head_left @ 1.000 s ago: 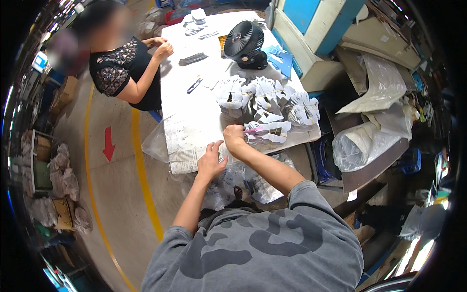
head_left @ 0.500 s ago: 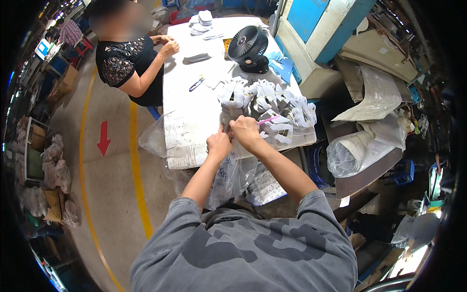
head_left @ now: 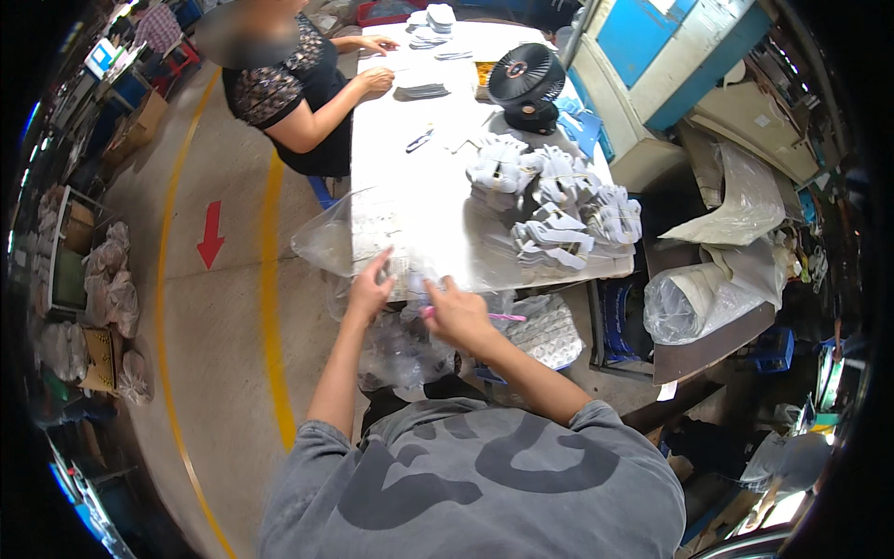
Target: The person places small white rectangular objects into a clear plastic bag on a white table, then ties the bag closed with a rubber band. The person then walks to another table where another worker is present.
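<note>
At the near edge of the white table [head_left: 410, 200], my left hand [head_left: 370, 293] has its fingers apart and holds nothing that I can see. My right hand [head_left: 458, 318], to the right of it, is closed round a slim pink tool [head_left: 508, 317]; the tool's kind is hidden by the fingers. A blurred, pale patch lies between the two hands, too smeared to name. Beyond my right hand, several bundles of grey-white cut pieces [head_left: 549, 238] sit heaped on the table. Clear plastic bags [head_left: 396, 349] hang below the table edge, under my hands.
A black fan [head_left: 527, 82] stands at the table's far right. A small dark cutter-like tool [head_left: 420, 140] lies mid-table. Across to the left, a co-worker [head_left: 303, 102] rests hands beside stacked white pieces [head_left: 424, 84]. Rolled plastic sheeting [head_left: 684, 303] lies at the right.
Both hands have drawn back from the bundles to the table's near edge and moved apart. The pink tool came along in my right hand. The co-worker's hands have separated.
</note>
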`<state>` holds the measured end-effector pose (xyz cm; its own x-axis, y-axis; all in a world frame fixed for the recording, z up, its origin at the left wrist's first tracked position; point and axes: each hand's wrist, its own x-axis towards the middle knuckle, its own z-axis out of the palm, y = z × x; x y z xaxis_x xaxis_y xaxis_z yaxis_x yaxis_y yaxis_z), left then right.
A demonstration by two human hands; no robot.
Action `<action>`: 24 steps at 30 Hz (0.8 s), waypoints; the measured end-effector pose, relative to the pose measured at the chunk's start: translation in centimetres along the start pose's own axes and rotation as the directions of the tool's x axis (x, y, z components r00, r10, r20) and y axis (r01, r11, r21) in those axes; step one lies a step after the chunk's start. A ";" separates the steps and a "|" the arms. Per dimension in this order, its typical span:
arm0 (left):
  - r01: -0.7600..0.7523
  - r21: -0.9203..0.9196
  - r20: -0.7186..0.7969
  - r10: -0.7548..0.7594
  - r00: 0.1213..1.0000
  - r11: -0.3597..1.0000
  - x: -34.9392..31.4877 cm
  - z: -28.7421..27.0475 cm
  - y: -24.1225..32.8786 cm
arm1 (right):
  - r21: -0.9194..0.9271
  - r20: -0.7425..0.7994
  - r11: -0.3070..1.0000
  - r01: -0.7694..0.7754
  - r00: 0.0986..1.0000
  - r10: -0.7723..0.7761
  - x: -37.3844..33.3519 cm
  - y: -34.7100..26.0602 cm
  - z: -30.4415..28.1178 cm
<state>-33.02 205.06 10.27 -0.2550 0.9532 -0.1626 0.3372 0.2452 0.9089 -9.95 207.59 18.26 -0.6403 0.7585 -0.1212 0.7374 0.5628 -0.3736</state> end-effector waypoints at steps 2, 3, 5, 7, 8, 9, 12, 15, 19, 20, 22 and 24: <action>-0.095 0.296 0.041 0.087 0.995 0.950 -1.5 0.3 -0.5 | -0.152 0.133 0.963 -0.222 0.961 0.243 0.9 1.6 2.5; -0.085 0.386 0.028 0.081 0.996 0.919 -2.4 0.7 -0.5 | -0.135 0.101 0.957 -0.258 0.957 0.272 0.9 2.8 3.5; -0.159 0.382 -0.006 0.175 0.985 0.910 -4.2 1.3 0.2 | -0.043 0.035 0.961 -0.274 0.961 0.276 0.6 4.6 5.4; -0.224 0.390 0.071 0.213 0.974 0.893 -5.8 1.5 1.3 | 0.014 -0.023 0.957 -0.290 0.957 0.291 0.3 5.7 6.7; -0.259 0.394 0.152 0.215 0.965 0.882 -6.3 1.5 1.9 | 0.028 -0.064 0.959 -0.282 0.957 0.283 0.3 6.1 7.0; -0.307 0.397 0.213 0.238 0.948 0.865 -6.3 1.6 2.6 | 0.041 -0.083 0.959 -0.281 0.956 0.283 0.2 6.2 6.9; -0.403 0.366 0.333 0.286 0.898 0.839 -4.8 2.9 4.2 | -0.002 -0.097 0.963 -0.271 0.958 0.270 0.8 6.0 5.0; -0.413 0.533 0.451 0.165 0.877 0.739 -2.5 4.8 4.6 | 0.001 -0.178 0.971 -0.238 0.956 0.235 2.2 6.3 0.7; -0.430 0.680 0.433 0.149 0.889 0.594 -1.1 7.3 4.8 | -0.074 -0.354 0.947 -0.312 0.896 0.268 5.7 7.3 -3.8; -0.404 0.718 0.418 0.114 0.901 0.567 -1.0 7.8 5.1 | -0.103 -0.275 0.925 -0.365 0.904 0.326 6.5 7.6 -4.0; -0.363 0.755 0.360 0.118 0.926 0.546 -0.9 8.8 5.7 | -0.159 -0.122 0.874 -0.459 0.888 0.444 8.0 8.3 -3.5; -0.346 0.773 0.321 0.143 0.936 0.532 -0.6 9.6 6.1 | -0.306 -0.082 0.827 -0.472 0.878 0.471 8.7 9.0 -1.9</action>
<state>-22.10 207.72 12.25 0.1005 0.9843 -0.1453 0.9680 -0.0629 0.2429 -8.47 219.84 15.62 -0.1975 0.9582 -0.2071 0.9777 0.2080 0.0300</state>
